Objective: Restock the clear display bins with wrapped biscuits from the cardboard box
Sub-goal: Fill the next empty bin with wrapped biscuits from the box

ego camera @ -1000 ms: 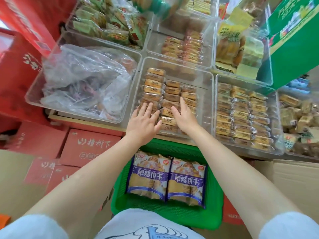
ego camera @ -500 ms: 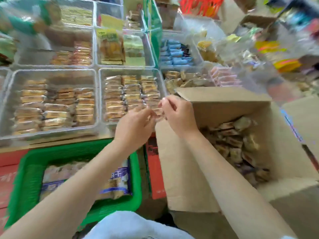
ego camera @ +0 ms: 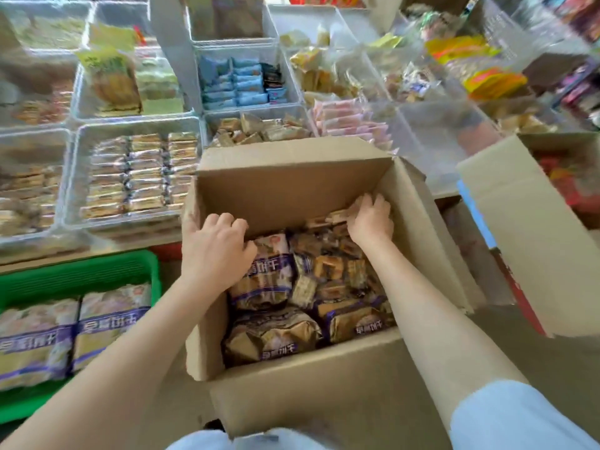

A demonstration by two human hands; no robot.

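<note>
The open cardboard box [ego camera: 292, 183] stands right in front of me, below the clear display bins. It holds large purple biscuit bags [ego camera: 272, 336] and loose small wrapped biscuits [ego camera: 328, 267]. My left hand [ego camera: 216, 254] is inside the box at its left wall, fingers and thumb curled on the top edge of a purple bag [ego camera: 269, 271]. At the far right corner my right hand [ego camera: 371, 220] curls its fingers around some small wrapped biscuits [ego camera: 337, 216]. A clear bin [ego camera: 76, 177] with neat rows of wrapped biscuits lies to the left of the box.
A green basket [ego camera: 81, 271] at lower left holds two purple biscuit bags [ego camera: 74, 332]. More clear bins of snacks fill the back, among them blue packs [ego camera: 240, 82] and pink packs [ego camera: 350, 121]. A second cardboard box [ego camera: 526, 254] stands at the right.
Both hands left the display bins, swung right and dropped into the cardboard box. My view turned right and down with them, so the box now fills the centre.
</note>
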